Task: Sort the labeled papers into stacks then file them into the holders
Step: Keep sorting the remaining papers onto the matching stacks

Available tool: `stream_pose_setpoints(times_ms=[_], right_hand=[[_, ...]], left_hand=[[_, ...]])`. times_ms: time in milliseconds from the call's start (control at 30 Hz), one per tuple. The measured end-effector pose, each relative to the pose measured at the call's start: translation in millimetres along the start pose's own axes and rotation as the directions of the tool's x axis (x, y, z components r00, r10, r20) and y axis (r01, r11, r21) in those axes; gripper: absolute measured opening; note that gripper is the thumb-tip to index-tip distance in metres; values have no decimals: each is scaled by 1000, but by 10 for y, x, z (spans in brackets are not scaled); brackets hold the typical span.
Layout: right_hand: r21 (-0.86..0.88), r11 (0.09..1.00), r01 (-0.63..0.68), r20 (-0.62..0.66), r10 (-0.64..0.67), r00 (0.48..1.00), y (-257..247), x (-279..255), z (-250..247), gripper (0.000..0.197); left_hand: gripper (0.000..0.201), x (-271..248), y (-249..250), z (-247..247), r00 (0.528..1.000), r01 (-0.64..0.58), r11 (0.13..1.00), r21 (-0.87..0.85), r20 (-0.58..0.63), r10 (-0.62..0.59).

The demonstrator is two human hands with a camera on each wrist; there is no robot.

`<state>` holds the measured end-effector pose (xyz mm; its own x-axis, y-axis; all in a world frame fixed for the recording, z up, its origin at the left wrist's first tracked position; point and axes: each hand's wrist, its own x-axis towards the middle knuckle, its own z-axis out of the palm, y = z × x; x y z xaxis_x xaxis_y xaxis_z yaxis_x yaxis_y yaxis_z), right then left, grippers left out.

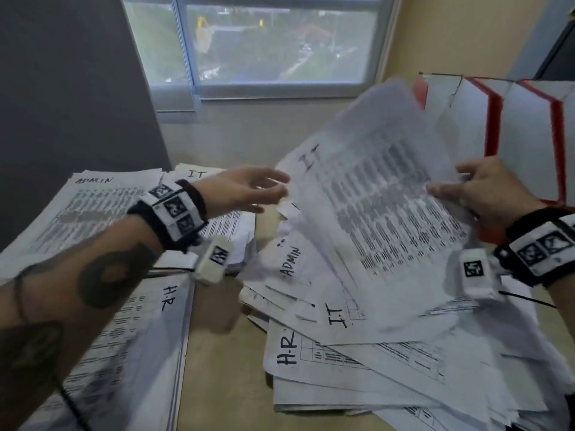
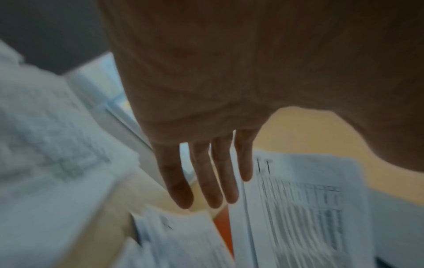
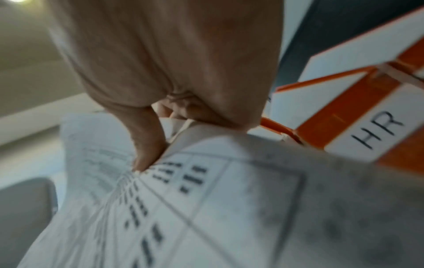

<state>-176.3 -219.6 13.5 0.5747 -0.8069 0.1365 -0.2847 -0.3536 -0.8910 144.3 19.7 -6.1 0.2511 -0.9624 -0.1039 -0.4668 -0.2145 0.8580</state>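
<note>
Raised IT sheet [image 1: 370,194]: pinched at its 3 o'clock edge by right hand [image 1: 485,191], above unsorted pile [image 1: 357,353]. Left hand [image 1: 245,189]: fingers [image 2: 179,181] straight, spread, at sheet's 9 o'clock edge. Red-and-white holders [image 1: 510,135] stood at worktop's [image 1: 224,368] 2 o'clock.

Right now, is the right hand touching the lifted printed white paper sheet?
Touching. The right wrist view shows the right hand pinching the lifted printed white paper sheet.

IT sheet [image 1: 382,213]: lifted, tilted | loose pile [image 1: 357,353]: table | red holders [image 1: 529,144]: upright, behind
</note>
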Motion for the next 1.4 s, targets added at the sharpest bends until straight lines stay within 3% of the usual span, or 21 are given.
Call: stream_pose_setpoints(times_ms=[67, 133, 167, 233, 267, 367, 433, 467, 533, 600, 667, 700, 800, 933, 1100, 1267, 1400], right_hand=[[260, 964, -63, -12, 68, 998, 31, 5, -10, 32], [398, 911, -105, 32, 101, 994, 133, 21, -12, 61], [447, 888, -107, 43, 98, 994, 155, 1, 0, 58], [513, 850, -117, 56, 103, 993, 199, -34, 0, 39], [536, 834, -134, 68, 116, 991, 234, -48, -7, 38], [631, 758, -163, 121, 111, 986, 304, -105, -25, 54], [642, 745, -183, 148, 114, 982, 385, -104, -26, 64], [623, 757, -197, 162, 121, 979, 426, -100, -27, 72], [507, 848, -154, 106, 116, 988, 440, -124, 9, 86], [360, 932, -38, -85, 73, 994, 414, -126, 53, 65], [335, 941, 56, -291, 46, 956, 367, -104, 54, 43], [353, 933, 72, -332, 52, 942, 357, -88, 38, 41], [403, 914, 47, -291, 79, 953, 358, -80, 3, 44], [424, 906, 8, -229, 99, 968, 353, -140, 22, 6], [465, 885, 4, -124, 60, 990, 378, -149, 13, 27], [442, 890, 110, -306, 35, 951, 356, -92, 37, 19], [429, 899, 92, -274, 32, 961, 363, -60, 34, 13]], left_hand=[[88, 110, 125, 252, 998, -4, 984, -177, 53, 14], [71, 262, 203, 478, 999, -13, 961, -276, -35, 3], [69, 337, 246, 576, 990, -14, 954, -300, -136, -28], [66, 473, 302, 683, 924, -28, 950, -310, -372, -94], [67, 536, 303, 701, 896, -28, 940, -341, -425, -127], [78, 619, 325, 730, 936, 8, 839, -544, -291, -198], [48, 632, 278, 736, 960, -9, 764, -645, -220, -174], [37, 620, 256, 744, 960, -31, 747, -664, -229, -164], [50, 595, 223, 769, 943, -63, 779, -624, -294, -159], [47, 570, 193, 813, 930, -98, 818, -566, -345, -128], [36, 534, 194, 845, 927, -117, 824, -555, -358, -109], [37, 510, 198, 854, 925, -121, 822, -556, -365, -110], [41, 495, 164, 852, 900, -148, 832, -535, -421, -110], [31, 486, 190, 826, 903, -184, 845, -503, -426, -57], [34, 480, 209, 827, 913, -182, 855, -485, -407, -36], [38, 430, 206, 870, 925, -172, 830, -530, -376, -49], [27, 431, 187, 870, 916, -178, 826, -535, -396, -59]])
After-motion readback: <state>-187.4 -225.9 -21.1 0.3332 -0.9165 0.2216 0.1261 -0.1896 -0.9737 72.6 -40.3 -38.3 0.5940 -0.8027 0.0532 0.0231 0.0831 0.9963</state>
